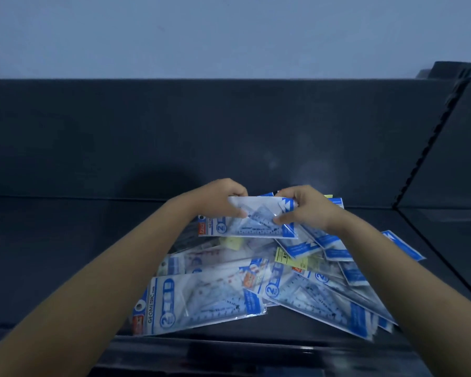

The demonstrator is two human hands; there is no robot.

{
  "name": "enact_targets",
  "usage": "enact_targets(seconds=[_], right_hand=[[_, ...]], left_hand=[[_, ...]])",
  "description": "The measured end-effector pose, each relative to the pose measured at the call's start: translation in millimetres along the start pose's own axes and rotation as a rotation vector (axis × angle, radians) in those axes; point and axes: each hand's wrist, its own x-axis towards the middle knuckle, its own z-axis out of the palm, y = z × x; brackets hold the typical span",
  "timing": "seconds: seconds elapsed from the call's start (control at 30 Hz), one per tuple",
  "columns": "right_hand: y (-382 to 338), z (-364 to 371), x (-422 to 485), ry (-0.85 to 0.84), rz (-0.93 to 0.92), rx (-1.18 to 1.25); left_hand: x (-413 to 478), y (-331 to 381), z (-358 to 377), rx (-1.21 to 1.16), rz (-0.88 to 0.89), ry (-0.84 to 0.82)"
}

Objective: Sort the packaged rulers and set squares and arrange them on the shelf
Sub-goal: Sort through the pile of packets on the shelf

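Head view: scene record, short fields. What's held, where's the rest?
left hand: grips left end of set-square packet
right hand: grips its right end
packet position: held over the back of the pile
pile: loose overlapping packets, unsorted
shelf: dark, pile lies on it

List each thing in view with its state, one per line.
Held packet: gripped at both ends, lifted.
Left hand: grips the packet's left end.
Right hand: grips its right end.
Pile of packets: loose, overlapping, unsorted on the shelf.
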Motion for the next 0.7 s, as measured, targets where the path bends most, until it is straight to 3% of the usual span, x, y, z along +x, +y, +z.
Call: enact_targets(seconds=[0.13,0.2,0.4,0.53,0.7], right_hand=[[7,6,0,0.345,0.078,0.176],[12,5,0,0.383,0.135,0.104],[6,27,-4,-0.139,0.017,-0.387],[0,41,6,-0.219,-0.027,-0.628],[-2,40,15,-0.245,-0.029,-0.696]], left_hand=[[-3,-5,-16,-0.013,-0.04,0.047],[-5,-15,-25,0.015,-0.075,0.096],[-10,-29,-42,-0.014,-0.16,0.135],[-10,-32,-40,-0.077,-0.152,0.172],[-16,-41,-40,-0.087,-0.174,0.188]])
